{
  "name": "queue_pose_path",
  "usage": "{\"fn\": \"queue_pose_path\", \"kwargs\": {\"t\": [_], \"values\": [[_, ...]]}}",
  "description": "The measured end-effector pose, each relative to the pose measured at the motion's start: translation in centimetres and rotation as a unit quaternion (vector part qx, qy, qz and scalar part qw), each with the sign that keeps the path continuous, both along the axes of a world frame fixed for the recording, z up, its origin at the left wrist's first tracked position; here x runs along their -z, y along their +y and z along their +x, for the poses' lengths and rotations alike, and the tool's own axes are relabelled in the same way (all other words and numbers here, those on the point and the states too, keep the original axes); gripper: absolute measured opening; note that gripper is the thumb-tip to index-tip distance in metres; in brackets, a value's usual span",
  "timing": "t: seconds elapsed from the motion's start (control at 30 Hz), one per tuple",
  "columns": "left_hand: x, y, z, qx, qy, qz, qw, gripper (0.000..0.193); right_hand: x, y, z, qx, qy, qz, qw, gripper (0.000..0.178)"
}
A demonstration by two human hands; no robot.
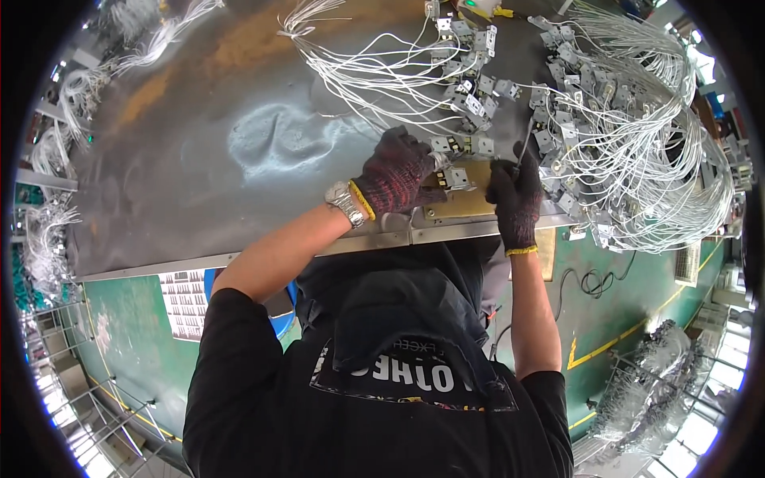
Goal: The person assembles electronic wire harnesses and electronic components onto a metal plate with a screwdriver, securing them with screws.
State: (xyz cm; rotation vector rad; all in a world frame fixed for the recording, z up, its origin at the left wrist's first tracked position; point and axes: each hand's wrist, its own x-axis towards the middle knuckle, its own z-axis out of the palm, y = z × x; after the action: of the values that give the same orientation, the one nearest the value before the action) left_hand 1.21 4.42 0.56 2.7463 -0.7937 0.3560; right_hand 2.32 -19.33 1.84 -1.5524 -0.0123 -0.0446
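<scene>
My left hand (pixel 394 171), in a dark knit glove with a yellow cuff, is closed with its fingers curled at the left side of a brass-coloured plate (pixel 466 205). A small silvery piece shows at its fingertips, too hidden to name. Just beside them, a small metal bracket (pixel 456 178) lies on the plate. My right hand (pixel 516 195), gloved alike, is closed around a thin rod-like tool (pixel 526 142) at the plate's right side; the shaft points up and away. Beyond the plate lies another small bracket with a dark and yellowish middle (pixel 462 145).
A bundle of white wires (pixel 374 68) ends in several metal brackets on the dark metal table (pixel 199 191). A large heap of wired brackets (pixel 629 151) crowds the right end. A black cable (pixel 594 283) lies on the green floor; hanging wires (pixel 48 247) line the left.
</scene>
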Motion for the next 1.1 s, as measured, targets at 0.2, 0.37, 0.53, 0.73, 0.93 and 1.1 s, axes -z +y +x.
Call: {"fn": "queue_pose_path", "kwargs": {"t": [0.2,0.37,0.53,0.73,0.93,1.1], "values": [[0.2,0.3,-0.4,-0.013,-0.02,-0.027,0.999,0.054,0.4,0.2,-3.5,-0.052,0.104,-0.058,0.991,0.037],[3.0,-0.2,-0.5,-0.023,0.037,-0.055,0.998,0.051,0.5,1.7,-4.3,-0.121,0.109,0.007,0.987,0.025],[4.3,-0.7,-1.5,-0.02,-0.046,-0.024,0.998,0.058,-0.2,1.4,-3.9,-0.09,0.154,0.046,0.983,0.02],[-0.5,-0.6,-2.0,0.004,0.086,-0.068,0.994,0.067,-1.5,1.9,-3.6,-0.103,0.127,-0.024,0.986,0.023],[1.5,-0.3,-1.5,0.024,0.039,-0.053,0.998,0.075,-2.0,2.3,-4.1,-0.141,0.122,-0.087,0.979,0.02],[5.4,-0.8,-0.5,-0.109,0.099,-0.168,0.975,0.047,-0.3,2.6,-5.1,-0.176,-0.071,-0.258,0.947,0.019]]}}
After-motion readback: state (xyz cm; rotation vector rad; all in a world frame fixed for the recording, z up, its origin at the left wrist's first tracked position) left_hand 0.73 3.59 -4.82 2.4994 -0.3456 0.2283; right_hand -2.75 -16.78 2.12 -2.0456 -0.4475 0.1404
